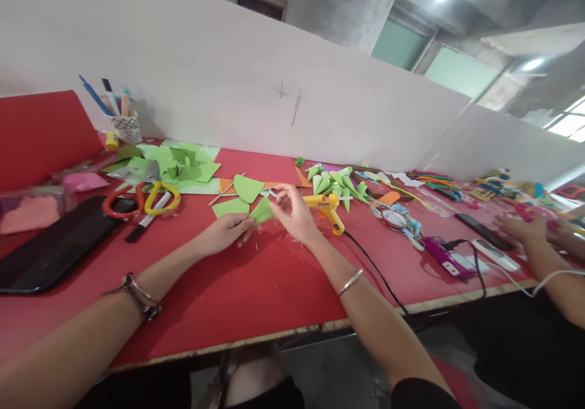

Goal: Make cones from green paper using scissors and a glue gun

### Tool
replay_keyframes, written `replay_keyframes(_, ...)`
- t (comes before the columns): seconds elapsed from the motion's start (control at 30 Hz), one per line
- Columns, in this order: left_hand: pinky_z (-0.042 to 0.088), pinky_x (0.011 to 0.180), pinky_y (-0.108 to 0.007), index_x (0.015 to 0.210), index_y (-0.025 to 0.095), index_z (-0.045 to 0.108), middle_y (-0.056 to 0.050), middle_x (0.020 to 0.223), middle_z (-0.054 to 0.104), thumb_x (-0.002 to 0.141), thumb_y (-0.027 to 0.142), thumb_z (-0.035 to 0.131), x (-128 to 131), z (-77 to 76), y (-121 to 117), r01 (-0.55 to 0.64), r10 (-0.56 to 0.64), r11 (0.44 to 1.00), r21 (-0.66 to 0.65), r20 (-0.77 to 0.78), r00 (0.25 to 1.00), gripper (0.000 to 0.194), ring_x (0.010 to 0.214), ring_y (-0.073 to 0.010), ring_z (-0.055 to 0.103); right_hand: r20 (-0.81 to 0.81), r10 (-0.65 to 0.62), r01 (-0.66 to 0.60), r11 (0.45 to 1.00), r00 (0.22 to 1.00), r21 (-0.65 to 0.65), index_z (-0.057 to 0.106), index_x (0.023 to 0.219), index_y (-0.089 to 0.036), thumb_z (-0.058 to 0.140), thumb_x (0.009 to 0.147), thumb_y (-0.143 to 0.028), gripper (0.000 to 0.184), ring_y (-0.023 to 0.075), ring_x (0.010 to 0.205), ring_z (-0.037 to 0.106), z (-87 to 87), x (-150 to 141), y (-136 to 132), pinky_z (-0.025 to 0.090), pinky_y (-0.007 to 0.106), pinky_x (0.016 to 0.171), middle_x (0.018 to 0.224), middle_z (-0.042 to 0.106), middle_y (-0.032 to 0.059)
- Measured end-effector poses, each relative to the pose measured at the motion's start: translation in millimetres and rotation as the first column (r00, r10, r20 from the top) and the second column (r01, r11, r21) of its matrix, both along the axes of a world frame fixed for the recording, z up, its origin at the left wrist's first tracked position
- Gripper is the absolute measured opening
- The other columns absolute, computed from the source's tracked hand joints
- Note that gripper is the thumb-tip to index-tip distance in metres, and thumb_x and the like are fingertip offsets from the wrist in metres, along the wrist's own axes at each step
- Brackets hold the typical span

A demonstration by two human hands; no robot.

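Note:
My left hand (227, 232) pinches a small green paper piece (262, 211) just above the red table (256, 281). My right hand (295, 213) is closed at the same piece from the right, its fingers curled at the upper edge. A yellow glue gun (325, 206) lies just right of my right hand, its black cord (375, 269) running to the front edge. Cut green paper shapes (247, 188) lie behind my hands, and a cluster of rolled green paper cones (337, 180) sits farther back right.
Red and yellow scissors (142, 197), a marker and green paper scraps (173, 164) lie at left, with a black tray (55, 247) and a pen cup (124, 126). Another person's hands (532, 229) work at right among craft clutter, a purple device (445, 259) and remotes. A white partition stands behind.

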State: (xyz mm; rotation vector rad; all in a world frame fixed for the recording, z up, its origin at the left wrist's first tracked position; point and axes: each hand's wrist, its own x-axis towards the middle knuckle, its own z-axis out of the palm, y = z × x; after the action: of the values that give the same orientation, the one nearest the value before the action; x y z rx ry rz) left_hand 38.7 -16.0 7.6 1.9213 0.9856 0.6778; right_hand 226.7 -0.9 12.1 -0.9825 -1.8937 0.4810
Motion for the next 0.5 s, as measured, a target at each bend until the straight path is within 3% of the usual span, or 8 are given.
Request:
replay_keyframes(0.13,0.037,0.052,-0.021,0.063,0.017,0.045,0.004,0.053,0.047,0.084,0.046,0.034,0.8,1.6,-1.8,0.019,-0.019,1.000,0.013,0.015,1.000,0.037,0.047,-0.0089,0.045,0.069,0.089,-0.083,0.993,0.994,-0.082,0.036,0.115,-0.024,0.063,0.069,-0.037,0.054,0.0172,0.083,0.054,1.1,-4.4,-6.7,0.045,0.032,0.073,0.093,0.052,0.0041)
replay_keyframes(0.2,0.037,0.051,-0.021,0.064,0.017,0.046,0.004,0.054,0.047,0.083,0.045,0.035,0.8,1.7,-2.2,0.025,-0.025,0.999,0.025,0.004,1.000,0.036,0.047,-0.0088,0.045,0.069,0.123,-0.114,0.986,0.990,-0.121,0.034,0.118,-0.024,0.063,0.069,-0.037,0.059,0.0180,0.086,0.054,0.8,-5.2,-8.2,0.044,0.033,0.075,0.098,0.052,0.0056)
replay_keyframes(0.37,0.037,0.050,-0.020,0.068,0.017,0.050,0.003,0.057,0.052,0.083,0.042,0.037,-0.1,1.0,-1.4,0.058,-0.058,0.998,-0.007,-0.026,0.998,0.032,0.047,-0.0082,0.046,0.053,0.205,-0.194,0.967,0.977,-0.162,0.032,0.118,-0.025,0.057,0.075,-0.028,0.050,0.0149,0.076,0.056,2.6,-2.9,-6.8,0.045,0.028,0.066,0.091,0.055,0.0031)
replay_keyframes(0.5,0.038,0.052,-0.020,0.067,0.016,0.051,0.002,0.060,0.054,0.083,0.039,0.038,-0.3,2.0,-1.5,0.071,-0.071,0.997,0.000,-0.069,0.995,0.031,0.049,-0.0086,0.048,0.057,0.189,-0.181,0.976,0.980,-0.124,0.036,0.115,-0.024,0.051,0.079,-0.024,0.039,0.0127,0.066,0.052,3.9,-1.1,-5.3,0.043,0.026,0.061,0.075,0.052,-0.0014)
